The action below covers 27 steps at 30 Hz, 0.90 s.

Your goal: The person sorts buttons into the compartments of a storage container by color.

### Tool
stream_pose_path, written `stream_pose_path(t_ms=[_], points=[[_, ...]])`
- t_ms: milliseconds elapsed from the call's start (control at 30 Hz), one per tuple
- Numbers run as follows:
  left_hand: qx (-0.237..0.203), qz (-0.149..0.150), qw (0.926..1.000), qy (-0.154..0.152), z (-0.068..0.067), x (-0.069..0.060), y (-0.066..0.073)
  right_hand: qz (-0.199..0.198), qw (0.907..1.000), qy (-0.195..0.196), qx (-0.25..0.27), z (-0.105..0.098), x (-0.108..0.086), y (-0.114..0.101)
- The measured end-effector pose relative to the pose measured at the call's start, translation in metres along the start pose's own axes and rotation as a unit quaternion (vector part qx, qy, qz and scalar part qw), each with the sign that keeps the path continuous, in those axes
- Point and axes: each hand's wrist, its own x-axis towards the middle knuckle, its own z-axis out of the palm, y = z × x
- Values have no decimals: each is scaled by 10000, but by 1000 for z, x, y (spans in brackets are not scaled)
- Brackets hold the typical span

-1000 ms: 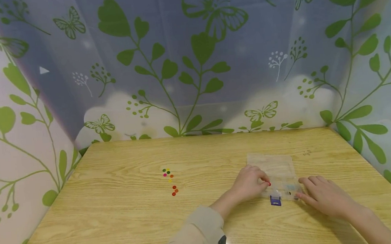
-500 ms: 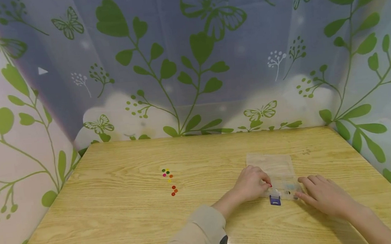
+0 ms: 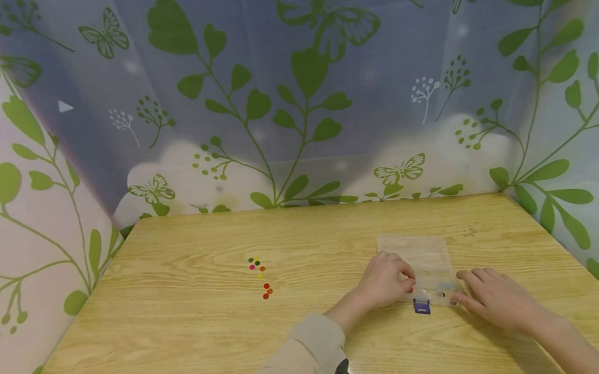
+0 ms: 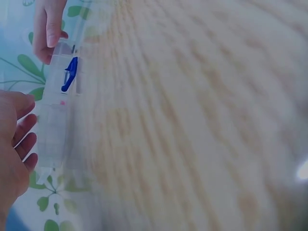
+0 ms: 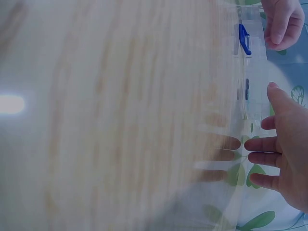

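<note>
A clear compartment box (image 3: 427, 285) with a raised clear lid (image 3: 414, 251) and a blue latch (image 3: 422, 306) lies at the table's right. My left hand (image 3: 386, 281) is over its left end, fingers loosely bent. A small red disc (image 3: 410, 290) sits just below those fingertips, and in the left wrist view the red spot (image 4: 62, 103) shows inside the box, apart from the fingers. My right hand (image 3: 498, 299) is at the box's right end with fingers extended; the thumb is by the corner. Small dark pieces (image 3: 443, 295) lie in a right-hand compartment.
Several coloured discs, green, yellow, pink and orange, lie left of centre, with red discs (image 3: 267, 286) nearer the front. Small pale pieces (image 3: 469, 232) rest behind the box at the right. A patterned curtain (image 3: 271, 95) stands along the table's back edge.
The red disc, earlier at my left fingertips, now sits lower, in the box and apart from them. The left hand has barely moved; the right hand stays at the box's end.
</note>
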Motion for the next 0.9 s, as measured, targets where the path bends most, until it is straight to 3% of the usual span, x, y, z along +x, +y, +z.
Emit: stream_pose_path(t_ms=[467, 733, 900], points=[[-359, 136, 9987, 348, -29, -3, -5, -63, 10000, 12, 12, 1, 1, 1], [-671, -75, 9962, 555, -42, -15, -16, -80, 9999, -3, 98, 2, 0, 2], [-801, -41, 9931, 860, -52, -24, -28, -55, 9999, 4, 102, 1, 0, 1]])
